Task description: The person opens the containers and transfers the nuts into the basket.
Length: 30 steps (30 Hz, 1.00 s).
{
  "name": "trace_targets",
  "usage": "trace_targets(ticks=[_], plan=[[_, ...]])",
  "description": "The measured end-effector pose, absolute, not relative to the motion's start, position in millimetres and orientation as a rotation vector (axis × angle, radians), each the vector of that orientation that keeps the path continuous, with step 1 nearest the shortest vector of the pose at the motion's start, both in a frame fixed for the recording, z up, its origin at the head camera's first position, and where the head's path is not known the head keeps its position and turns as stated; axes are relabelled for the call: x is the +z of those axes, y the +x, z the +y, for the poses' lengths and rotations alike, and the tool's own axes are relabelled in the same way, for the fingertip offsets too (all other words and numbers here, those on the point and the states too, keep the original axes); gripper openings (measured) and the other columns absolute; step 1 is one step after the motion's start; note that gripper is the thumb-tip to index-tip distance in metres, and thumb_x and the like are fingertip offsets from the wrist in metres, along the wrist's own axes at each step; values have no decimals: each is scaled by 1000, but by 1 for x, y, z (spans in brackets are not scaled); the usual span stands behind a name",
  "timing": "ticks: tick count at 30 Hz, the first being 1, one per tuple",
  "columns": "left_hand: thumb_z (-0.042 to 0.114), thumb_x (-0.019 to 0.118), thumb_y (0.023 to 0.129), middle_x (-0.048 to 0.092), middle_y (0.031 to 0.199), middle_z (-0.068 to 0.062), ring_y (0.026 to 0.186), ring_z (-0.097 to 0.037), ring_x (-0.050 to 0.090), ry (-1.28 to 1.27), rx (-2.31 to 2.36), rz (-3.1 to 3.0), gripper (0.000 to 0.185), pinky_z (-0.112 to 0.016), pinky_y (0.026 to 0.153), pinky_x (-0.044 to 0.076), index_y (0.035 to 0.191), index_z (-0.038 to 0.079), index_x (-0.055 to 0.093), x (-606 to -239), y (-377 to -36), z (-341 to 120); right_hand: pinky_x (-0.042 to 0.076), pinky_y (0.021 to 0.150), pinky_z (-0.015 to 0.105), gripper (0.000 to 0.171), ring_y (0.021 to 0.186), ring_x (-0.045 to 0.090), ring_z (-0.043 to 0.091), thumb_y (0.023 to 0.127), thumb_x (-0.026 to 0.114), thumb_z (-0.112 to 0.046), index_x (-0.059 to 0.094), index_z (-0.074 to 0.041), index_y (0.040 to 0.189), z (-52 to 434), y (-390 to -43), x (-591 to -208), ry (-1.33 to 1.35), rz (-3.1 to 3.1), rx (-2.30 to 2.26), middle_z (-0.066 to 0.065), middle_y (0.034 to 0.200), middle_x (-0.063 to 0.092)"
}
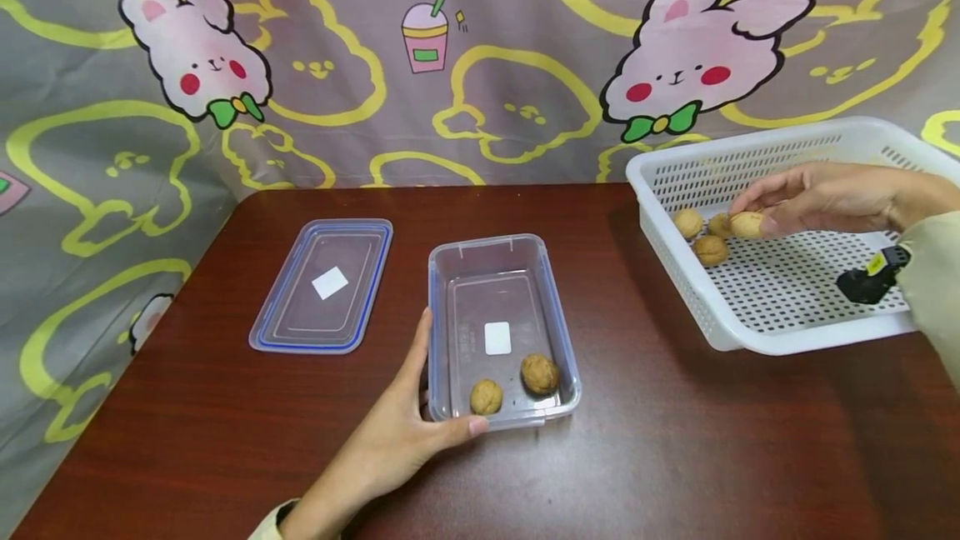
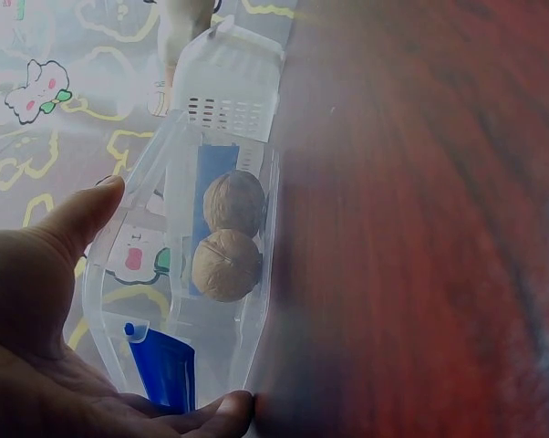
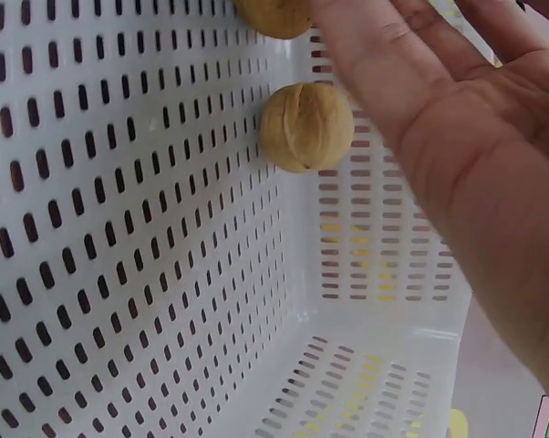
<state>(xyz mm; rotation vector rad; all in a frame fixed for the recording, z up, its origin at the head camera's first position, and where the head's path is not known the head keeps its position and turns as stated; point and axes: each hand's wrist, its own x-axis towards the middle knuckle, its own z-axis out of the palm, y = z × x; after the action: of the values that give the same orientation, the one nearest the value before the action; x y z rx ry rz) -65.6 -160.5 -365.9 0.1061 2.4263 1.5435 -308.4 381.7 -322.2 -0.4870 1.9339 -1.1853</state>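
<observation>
My left hand (image 1: pixel 390 432) holds a clear plastic container (image 1: pixel 437 307) by its near left corner, thumb on the near rim and fingers along the left side. Two walnuts (image 1: pixel 540 374) lie in the container's near end; they also show through its wall in the left wrist view. Over the left part of a white basket (image 1: pixel 720 338), my right hand (image 1: pixel 832 197) pinches a walnut (image 1: pixel 747 225) between thumb and fingers. Beside it, other walnuts (image 1: pixel 710 251) rest on the basket floor, one walnut (image 3: pixel 306 126) near the wall in the right wrist view.
A clear lid (image 1: pixel 300 307) with a blue seal and a white square label lies on the brown table (image 1: pixel 630 457), left of the container. A black device (image 1: pixel 870 277) sits at the right wrist above the basket. A cartoon-printed cloth (image 1: pixel 510 32) hangs behind the table.
</observation>
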Motion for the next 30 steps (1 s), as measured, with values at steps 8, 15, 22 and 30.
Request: trace_targets(ticks=[8,15,22,30], plan=[[33,93,80,27,172,-17,134,-30,57,113,1534,2439,133,-51,113,42,169,36,-5,-366,-65,-160,59,97,31,47,111,64,3,107,47,3,74,-31,125,384,-309,-325,-475,1869,-1109,-21,126,66],[34,93,80,25,173,-16,139,-32,53,114,1530,2443,133,-55,116,40,169,36,-5,-366,-65,-160,60,95,30,38,104,67,5,106,53,0,75,-28,118,378,-308,-327,-413,1903,-1023,-11,113,67],[31,93,80,24,173,-17,135,-31,56,119,1553,2418,132,-53,114,43,169,35,-6,-366,-66,-160,60,95,31,26,102,69,8,106,55,-2,72,-21,115,371,-307,-329,-350,1939,-994,-5,107,66],[30,93,80,24,173,-18,132,-30,59,117,1564,2407,133,-50,112,44,169,36,-6,-366,-66,-160,58,95,27,15,103,69,14,104,60,-5,67,-4,117,363,-307,-327,-238,2057,-920,-1,104,66]])
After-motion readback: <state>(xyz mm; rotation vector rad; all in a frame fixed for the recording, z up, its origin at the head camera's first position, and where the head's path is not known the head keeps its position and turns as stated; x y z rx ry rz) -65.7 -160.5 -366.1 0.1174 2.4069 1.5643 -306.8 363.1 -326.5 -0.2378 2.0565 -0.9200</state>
